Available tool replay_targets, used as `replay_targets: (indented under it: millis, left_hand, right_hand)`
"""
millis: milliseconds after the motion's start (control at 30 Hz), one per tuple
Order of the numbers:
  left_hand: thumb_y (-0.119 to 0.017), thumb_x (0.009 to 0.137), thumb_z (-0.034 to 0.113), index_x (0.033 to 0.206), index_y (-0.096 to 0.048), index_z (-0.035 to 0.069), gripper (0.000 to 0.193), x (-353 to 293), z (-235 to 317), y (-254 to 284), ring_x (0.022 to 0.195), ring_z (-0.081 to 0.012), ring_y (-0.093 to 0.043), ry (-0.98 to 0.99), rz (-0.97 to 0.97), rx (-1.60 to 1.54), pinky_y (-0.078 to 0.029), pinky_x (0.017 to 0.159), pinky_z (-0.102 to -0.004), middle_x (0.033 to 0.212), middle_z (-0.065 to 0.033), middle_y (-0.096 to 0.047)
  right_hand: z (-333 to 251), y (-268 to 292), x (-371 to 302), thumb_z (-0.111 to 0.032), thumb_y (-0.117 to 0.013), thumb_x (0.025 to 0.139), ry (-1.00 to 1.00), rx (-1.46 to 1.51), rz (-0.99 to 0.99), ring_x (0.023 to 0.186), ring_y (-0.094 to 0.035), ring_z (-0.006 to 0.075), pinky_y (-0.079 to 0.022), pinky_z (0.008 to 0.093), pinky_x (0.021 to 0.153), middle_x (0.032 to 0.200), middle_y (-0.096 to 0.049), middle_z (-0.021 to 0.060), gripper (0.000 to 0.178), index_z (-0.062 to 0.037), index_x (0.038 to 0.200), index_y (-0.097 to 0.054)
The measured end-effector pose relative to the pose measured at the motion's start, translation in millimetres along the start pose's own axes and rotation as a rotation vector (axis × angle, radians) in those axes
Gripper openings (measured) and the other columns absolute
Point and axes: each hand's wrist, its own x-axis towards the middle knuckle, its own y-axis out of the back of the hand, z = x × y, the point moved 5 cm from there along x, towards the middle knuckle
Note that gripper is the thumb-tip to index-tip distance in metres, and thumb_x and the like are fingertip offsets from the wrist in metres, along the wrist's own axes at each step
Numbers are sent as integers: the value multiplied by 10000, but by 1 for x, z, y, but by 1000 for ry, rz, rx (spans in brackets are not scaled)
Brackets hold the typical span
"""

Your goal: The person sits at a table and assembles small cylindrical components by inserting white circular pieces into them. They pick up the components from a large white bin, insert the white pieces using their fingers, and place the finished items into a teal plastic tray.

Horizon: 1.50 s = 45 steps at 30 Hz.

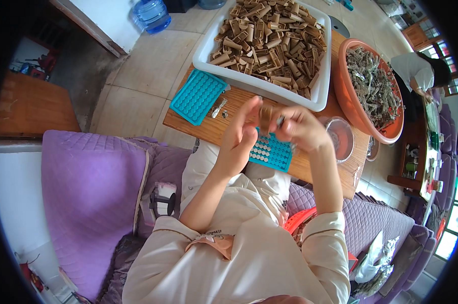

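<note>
Over the table, my left hand [237, 144] grips a small brown trough-shaped piece [265, 119] between thumb and fingers; motion blurs it slightly. Close on its right, my right hand [304, 127] is closed in a pinch, with a small dark, shiny bit [280, 121] at its fingertips, too small to name. Below both hands lies a teal tray [277, 161] with rows of round pockets, several of them filled with small whitish discs. My hands partly cover its far edge.
A white bin [208, 68] heaped with brown pieces [274, 43] stands at the far side of the wooden table [188, 119]. Another teal tray [198, 96] lies left. Right are an orange basin [343, 76] of greyish dried material and a clear tub [340, 137]. Another person [413, 71] works far right.
</note>
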Motion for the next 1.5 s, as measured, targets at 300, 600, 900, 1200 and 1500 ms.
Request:
replay_targets:
  millis: [300,600,900,1200,1500]
  left_hand:
    - [-367,907,288,1017,-430,23,294,-24,-5,-2,840,-150,-529,-51,224,-120,-410,767,-267,931,-100,-536]
    - [-307,889,395,1017,-458,67,383,-37,-13,0,510,-31,-289,290,105,-324,-224,461,-169,599,42,-379]
    - [-447,879,225,1141,-359,29,339,-51,4,-18,917,-128,-462,105,-19,-393,-392,797,-257,1003,-81,-477]
    - [-599,776,130,1095,-442,7,376,-54,17,-16,957,-286,-553,58,-111,-254,-481,809,-383,1044,-146,-554]
    - [-651,730,165,1086,-465,25,425,-58,14,-12,915,-292,-572,60,-101,-388,-488,805,-384,1049,-133,-559]
  right_hand:
    - [43,-24,-17,-267,-591,790,58,-51,317,632,-410,70,-351,201,564,791,-525,16,307,15,911,-607]
    - [32,-53,-50,33,-538,774,309,-312,815,737,-466,82,-384,181,618,809,-512,43,230,-8,991,-601]
    - [22,-82,-62,61,-587,685,554,-594,1099,511,-499,83,-399,192,450,669,-549,47,154,-7,822,-605]
    - [14,-98,-75,111,-613,627,752,-768,1076,451,-461,70,-362,188,397,643,-538,42,187,-15,763,-580]
    - [8,-107,-79,82,-648,631,776,-1019,879,568,-543,141,-445,237,488,684,-548,63,268,-17,877,-613]
